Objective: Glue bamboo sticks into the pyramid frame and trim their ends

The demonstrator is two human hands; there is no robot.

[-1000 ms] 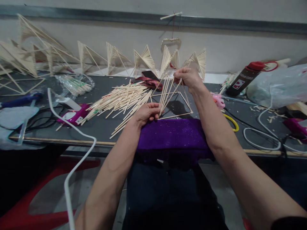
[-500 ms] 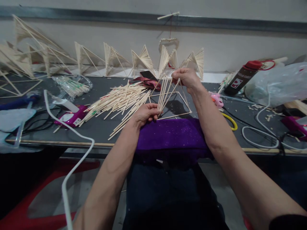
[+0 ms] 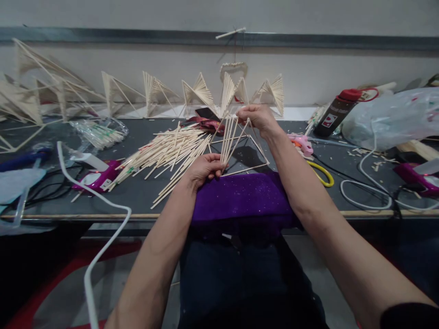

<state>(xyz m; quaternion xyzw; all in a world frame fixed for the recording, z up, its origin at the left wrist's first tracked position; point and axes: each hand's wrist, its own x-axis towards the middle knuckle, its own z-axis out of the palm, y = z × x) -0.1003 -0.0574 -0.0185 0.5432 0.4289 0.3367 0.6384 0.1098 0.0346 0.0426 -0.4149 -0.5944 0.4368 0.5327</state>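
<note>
In front of me stands a small frame of thin pale wooden sticks (image 3: 227,144), with several sticks fanning up from its lower left corner. My left hand (image 3: 208,168) pinches the sticks at that lower corner, its fingers closed. Above, my right hand (image 3: 258,118) has thumb and fingertips closed on the upper end of a wooden stick beside the frame's peak; the fingers partly hide this end. A heap of loose wooden sticks (image 3: 174,148) lies left of the frame, close to my left hand. The frame's base rests on the dark table (image 3: 192,201).
Finished-looking stick frames (image 3: 199,93) line the wall. A dark bottle with red lid (image 3: 336,114), plastic bag (image 3: 394,116), pink glue gun (image 3: 302,144) and yellow ring handle (image 3: 322,173) are right. Purple power strip (image 3: 99,176), white cable (image 3: 106,199) and bagged sticks (image 3: 99,132) are left.
The whole view has shifted slightly, so everything sits a little lower and further left. Both hands keep their hold on the stick frame, with hardly any other movement.
</note>
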